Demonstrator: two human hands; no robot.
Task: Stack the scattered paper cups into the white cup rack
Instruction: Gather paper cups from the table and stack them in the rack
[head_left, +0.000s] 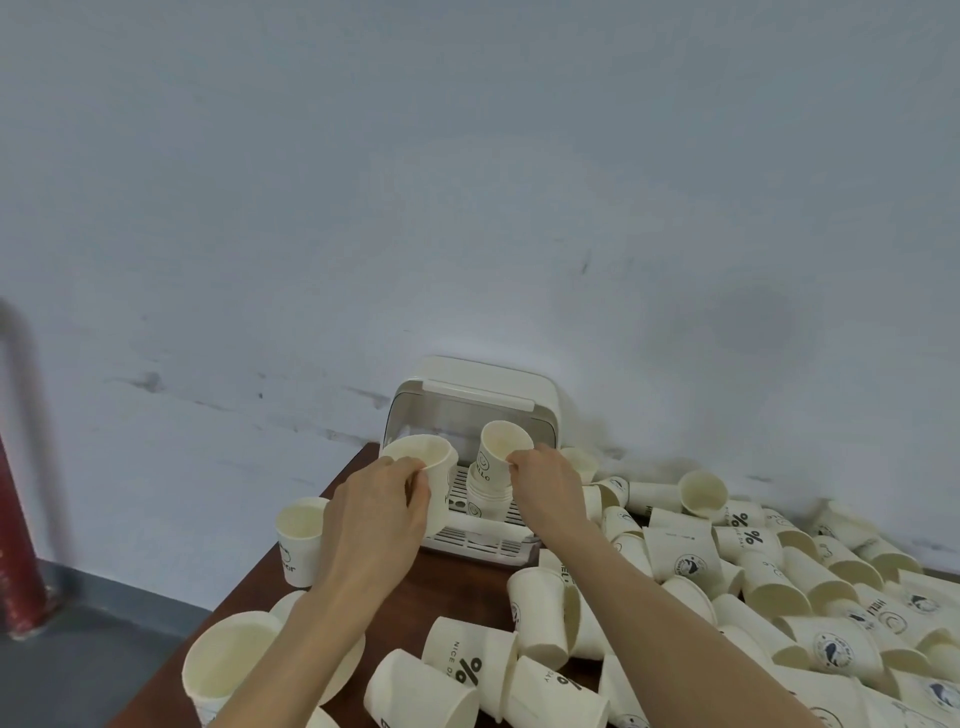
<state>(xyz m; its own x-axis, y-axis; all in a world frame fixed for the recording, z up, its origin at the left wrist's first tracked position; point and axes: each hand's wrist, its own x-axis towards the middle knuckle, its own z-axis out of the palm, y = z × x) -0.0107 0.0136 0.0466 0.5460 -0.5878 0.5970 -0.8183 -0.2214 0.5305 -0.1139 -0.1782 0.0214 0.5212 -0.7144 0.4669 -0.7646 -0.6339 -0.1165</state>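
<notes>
The white cup rack (478, 545) stands against the wall with its lid (483, 387) flipped up. Inside it is a short stack of upright paper cups (485, 493). My right hand (545, 488) pinches the rim of the top cup (501, 449), which tilts above that stack. My left hand (379, 514) grips another cream cup (428, 467) at the rack's left front corner. Several loose cups (753, 582) lie scattered on the table to the right.
A brown table (457, 587) carries everything. Upright cups stand at the left (301, 540) and near the front left (228, 665). More fallen cups (467, 670) lie in front. A red pipe (15, 535) stands at the far left by the grey wall.
</notes>
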